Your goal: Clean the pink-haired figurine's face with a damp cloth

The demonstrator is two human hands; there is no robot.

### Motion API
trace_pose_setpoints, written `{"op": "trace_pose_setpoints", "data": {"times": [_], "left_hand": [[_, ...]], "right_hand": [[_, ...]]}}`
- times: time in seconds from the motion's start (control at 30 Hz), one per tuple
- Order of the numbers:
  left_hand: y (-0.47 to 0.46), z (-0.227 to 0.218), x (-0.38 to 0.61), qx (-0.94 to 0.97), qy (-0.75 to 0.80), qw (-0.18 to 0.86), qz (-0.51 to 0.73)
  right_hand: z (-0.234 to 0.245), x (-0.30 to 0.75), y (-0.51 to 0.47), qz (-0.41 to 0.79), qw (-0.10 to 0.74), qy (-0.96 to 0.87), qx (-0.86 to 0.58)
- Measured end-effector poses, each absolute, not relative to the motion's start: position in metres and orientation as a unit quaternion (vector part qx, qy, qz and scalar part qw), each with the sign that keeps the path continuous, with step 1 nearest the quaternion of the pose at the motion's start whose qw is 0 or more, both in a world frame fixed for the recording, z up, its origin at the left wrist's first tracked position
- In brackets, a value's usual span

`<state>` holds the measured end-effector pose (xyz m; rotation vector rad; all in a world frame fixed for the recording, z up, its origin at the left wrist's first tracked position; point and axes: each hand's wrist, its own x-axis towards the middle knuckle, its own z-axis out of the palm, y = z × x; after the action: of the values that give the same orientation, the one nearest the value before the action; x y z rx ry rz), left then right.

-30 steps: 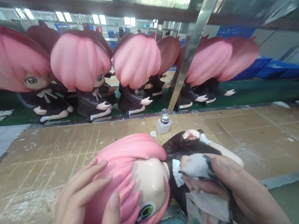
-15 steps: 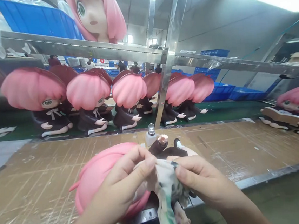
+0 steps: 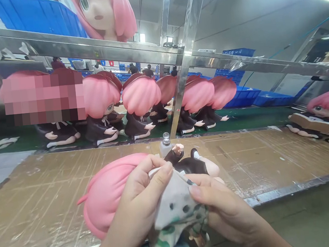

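Both my hands pinch a white cloth (image 3: 175, 206) with dark spots and green patches. My left hand (image 3: 143, 193) grips its upper left edge between thumb and fingers. The right hand (image 3: 218, 198) holds the cloth's right side, where it bunches up. Behind the cloth a pink-haired figurine (image 3: 109, 191) in black clothes lies on its side on the bench. Its hair is to the left, its bent legs to the right; my hands and the cloth hide its face. Just beyond the figurine stands a small whitish bottle (image 3: 166, 148) with a metal top.
The bench (image 3: 251, 154) is covered with scuffed brown board. Along the green belt (image 3: 254, 119) behind it sit several similar figurines (image 3: 141, 94). A metal post (image 3: 182, 79) rises beyond the bottle. Overhead a metal shelf (image 3: 66, 45) carries a blue bin (image 3: 38, 19) and a large pink-haired head (image 3: 123, 15).
The cloth has been spread wider between my hands, showing more of its spotted surface. Its hanging end has swung left. Both hands still hold it, and the figurine lies in about the same place.
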<state>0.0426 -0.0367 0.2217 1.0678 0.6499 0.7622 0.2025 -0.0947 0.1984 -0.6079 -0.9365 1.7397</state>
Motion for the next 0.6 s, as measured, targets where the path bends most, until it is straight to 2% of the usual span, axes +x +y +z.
{"op": "trace_pose_setpoints", "data": {"times": [0.33,0.6], "left_hand": [[-0.032,0.212,0.045,0.43,0.24,0.785,0.375],[-0.037,0.21,0.047,0.465,0.278,0.764,0.351]], "right_hand": [[0.188,0.192,-0.098,0.757,0.524,-0.291,-0.26],[0.182,0.189,-0.111,0.744,0.539,-0.277,-0.28]]}}
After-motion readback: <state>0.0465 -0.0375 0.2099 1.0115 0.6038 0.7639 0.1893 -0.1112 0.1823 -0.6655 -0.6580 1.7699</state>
